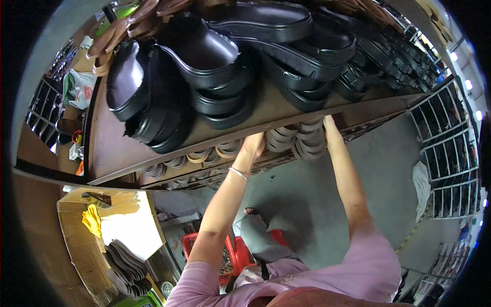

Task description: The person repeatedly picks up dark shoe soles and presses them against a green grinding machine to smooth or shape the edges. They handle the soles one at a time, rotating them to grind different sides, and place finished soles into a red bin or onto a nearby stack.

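My left hand (254, 145) reaches under the shelf (266, 110), fingers among the stacked soles (302, 139); whether it grips one I cannot tell. My right hand (327, 123) is mostly hidden behind that stack, grip unclear. Black shoes (204, 56) sit above.

One head-worn fisheye, looking down and forward.
It sits close above the shelf (153, 153) of black soles (204, 56), with the grey floor (307, 194) far below; edges bend toward the rim.
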`<state>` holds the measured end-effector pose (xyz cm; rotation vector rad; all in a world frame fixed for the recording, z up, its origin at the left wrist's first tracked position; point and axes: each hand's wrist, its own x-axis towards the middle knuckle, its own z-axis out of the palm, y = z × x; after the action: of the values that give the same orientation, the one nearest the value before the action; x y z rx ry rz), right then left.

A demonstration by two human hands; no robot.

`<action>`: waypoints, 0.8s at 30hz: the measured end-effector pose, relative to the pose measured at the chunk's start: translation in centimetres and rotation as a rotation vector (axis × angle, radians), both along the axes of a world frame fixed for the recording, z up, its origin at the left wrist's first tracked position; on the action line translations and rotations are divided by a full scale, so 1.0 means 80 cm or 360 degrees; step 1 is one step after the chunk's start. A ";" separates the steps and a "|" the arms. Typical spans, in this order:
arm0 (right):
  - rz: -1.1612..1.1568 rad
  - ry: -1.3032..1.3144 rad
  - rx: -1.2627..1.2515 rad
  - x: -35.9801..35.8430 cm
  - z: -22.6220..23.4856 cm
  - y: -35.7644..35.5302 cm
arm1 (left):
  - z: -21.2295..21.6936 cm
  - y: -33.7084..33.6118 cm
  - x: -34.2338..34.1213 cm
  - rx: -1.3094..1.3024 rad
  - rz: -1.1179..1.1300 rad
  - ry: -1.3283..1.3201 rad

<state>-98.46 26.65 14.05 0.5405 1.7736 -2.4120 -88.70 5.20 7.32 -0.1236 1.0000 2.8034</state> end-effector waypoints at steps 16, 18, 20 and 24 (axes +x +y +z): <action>-0.0038 0.0602 0.1185 -0.038 -0.042 0.011 | 0.085 0.005 0.104 -0.1186 0.0870 0.0037; -0.0286 0.0897 0.1366 0.024 -0.045 0.017 | 0.075 -0.009 0.205 -0.0592 0.1003 0.0090; -0.0463 0.1239 0.1445 0.106 -0.045 0.001 | 0.037 -0.058 0.317 -0.1147 0.1282 -0.0210; 0.0545 0.0960 0.0858 0.305 -0.083 -0.171 | -0.096 -0.169 0.636 -0.2260 0.2055 -0.1866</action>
<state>-74.04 12.94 7.41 -0.4970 2.5075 -1.9614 -37.85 -8.35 -0.35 -2.7082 2.4714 0.9457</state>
